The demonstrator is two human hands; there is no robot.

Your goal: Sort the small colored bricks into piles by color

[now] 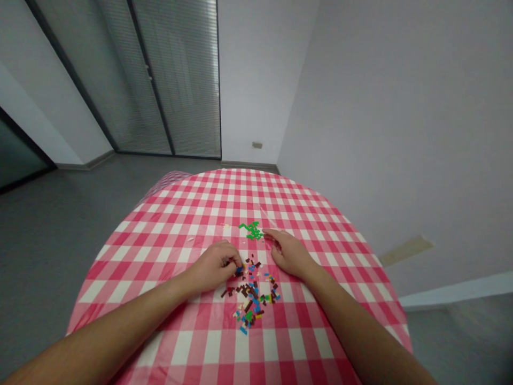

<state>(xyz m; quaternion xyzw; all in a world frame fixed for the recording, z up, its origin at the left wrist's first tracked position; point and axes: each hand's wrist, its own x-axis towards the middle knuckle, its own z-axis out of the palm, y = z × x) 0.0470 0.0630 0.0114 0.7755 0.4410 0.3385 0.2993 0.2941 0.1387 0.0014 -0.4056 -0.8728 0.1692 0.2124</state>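
A heap of tiny mixed bricks (251,297), brown, blue, yellow and green, lies on a round table with a red and white checked cloth (192,208). A separate little cluster of green bricks (251,230) sits just beyond it. My left hand (216,266) rests at the heap's upper left edge, fingers curled and pinched at small pieces there. My right hand (289,252) lies to the right, index finger stretched toward the green cluster, its tip just beside it, the other fingers folded.
A few pale bits (226,226) lie on the cloth left of the green cluster. A white wall stands close on the right. Grey floor and glass doors with blinds are on the left and behind.
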